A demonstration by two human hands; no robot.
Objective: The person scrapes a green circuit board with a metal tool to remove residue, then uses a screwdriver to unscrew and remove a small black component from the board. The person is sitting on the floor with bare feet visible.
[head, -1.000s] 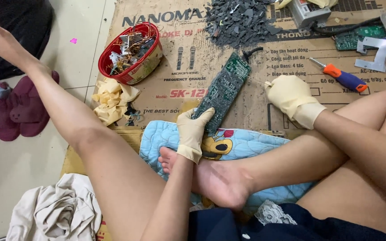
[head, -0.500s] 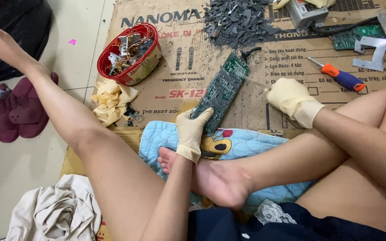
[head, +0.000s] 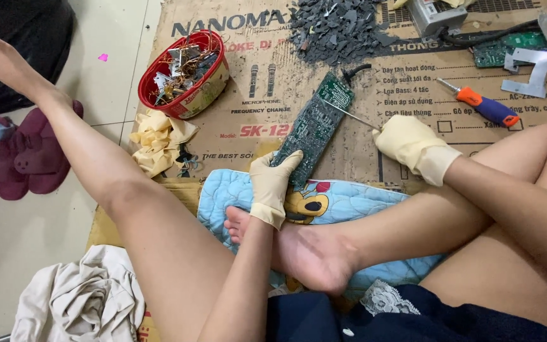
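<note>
A long green circuit board (head: 314,126) lies slanted on a flattened cardboard sheet (head: 267,76). My left hand (head: 272,183), in a cream glove, grips the board's near end. My right hand (head: 413,147), gloved too, holds a thin metal tool (head: 349,114) whose tip touches the board's upper part. A short black cable (head: 357,69) sticks out of the board's far end. I sit on the floor with bare legs; one foot rests on a blue quilted cushion (head: 337,199).
A red bowl (head: 185,73) of metal scraps stands at the left, crumpled cream gloves (head: 159,139) beside it. A pile of grey chips (head: 337,28) lies at the top. An orange-and-blue screwdriver (head: 482,106), a metal bracket (head: 527,69) and another green board (head: 508,50) lie right. Cloth (head: 77,297) lies lower left.
My right hand has shifted slightly left, bringing the thin tool's tip onto the board. My left hand keeps its grip on the board's near end.
</note>
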